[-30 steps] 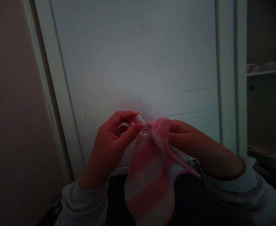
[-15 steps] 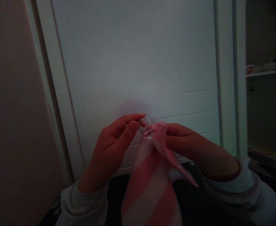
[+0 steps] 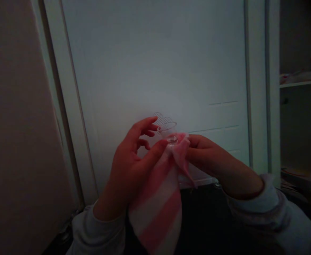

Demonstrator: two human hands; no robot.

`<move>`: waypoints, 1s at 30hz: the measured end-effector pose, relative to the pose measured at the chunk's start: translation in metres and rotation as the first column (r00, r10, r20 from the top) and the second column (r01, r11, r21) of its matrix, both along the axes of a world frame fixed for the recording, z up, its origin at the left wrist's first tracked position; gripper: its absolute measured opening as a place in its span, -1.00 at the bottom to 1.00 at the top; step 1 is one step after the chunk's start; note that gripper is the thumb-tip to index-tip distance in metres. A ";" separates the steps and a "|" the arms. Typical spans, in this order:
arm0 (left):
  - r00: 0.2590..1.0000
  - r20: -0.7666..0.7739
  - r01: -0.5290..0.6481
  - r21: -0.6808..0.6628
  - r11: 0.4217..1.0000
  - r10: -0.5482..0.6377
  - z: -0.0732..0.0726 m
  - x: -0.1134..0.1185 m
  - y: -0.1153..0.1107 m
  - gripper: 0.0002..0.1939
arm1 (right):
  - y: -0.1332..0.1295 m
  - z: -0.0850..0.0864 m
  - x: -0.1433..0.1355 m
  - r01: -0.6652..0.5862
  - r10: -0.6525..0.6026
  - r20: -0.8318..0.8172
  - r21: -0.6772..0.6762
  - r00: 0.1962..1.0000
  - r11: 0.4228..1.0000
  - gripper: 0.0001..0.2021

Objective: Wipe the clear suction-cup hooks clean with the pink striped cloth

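Note:
A pink and white striped cloth point(image 3: 160, 209) hangs down from my two hands. At its top edge sits a clear, shiny piece point(image 3: 172, 139), partly wrapped by the cloth; a clear loop rises from it. My left hand point(image 3: 134, 159) is at the left of it, thumb against the clear piece and the other fingers spread apart, the index finger near the loop. From the right, my right hand point(image 3: 203, 152) grips the cloth around the clear piece; its fingertips are hidden behind the fabric.
A white door or panel point(image 3: 155, 63) with engraved lines and a heart pattern stands right in front. At the right is a shelf point(image 3: 301, 84) with small items on it. A plain wall point(image 3: 14, 124) fills the left side.
My left fingers have spread away from the clear piece, while the thumb has moved right onto it. The hanging cloth has swung left, and its loose corner at the right has dropped.

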State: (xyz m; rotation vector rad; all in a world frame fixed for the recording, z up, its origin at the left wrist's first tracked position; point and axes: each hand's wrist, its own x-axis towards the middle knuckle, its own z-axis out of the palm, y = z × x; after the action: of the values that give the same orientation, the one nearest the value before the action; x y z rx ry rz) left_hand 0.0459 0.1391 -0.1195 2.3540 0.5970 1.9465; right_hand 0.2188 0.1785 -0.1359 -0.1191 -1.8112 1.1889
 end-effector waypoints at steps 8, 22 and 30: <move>0.850 -0.120 -0.382 0.532 0.756 0.514 -0.001 0.002 -0.012 -0.90 | 0.003 0.002 -0.002 -0.015 -0.012 -0.231 -0.114 0.973 0.993 -0.79; 0.788 -0.100 -0.412 0.649 0.640 0.608 -0.002 0.006 -0.010 -0.89 | 0.001 0.004 -0.007 -0.009 -0.027 -0.234 -0.152 0.972 0.988 -0.93; 0.847 -0.192 -0.312 0.578 0.754 0.497 0.006 0.002 -0.010 -0.91 | -0.008 0.013 -0.011 0.211 -0.223 -0.214 -0.080 0.951 0.974 -0.86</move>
State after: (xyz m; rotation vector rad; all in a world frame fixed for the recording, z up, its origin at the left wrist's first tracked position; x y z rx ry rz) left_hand 0.0480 0.1288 -0.1133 3.1865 0.7252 2.1002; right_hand 0.2079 0.1709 -0.1233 -0.2042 -1.5276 1.0524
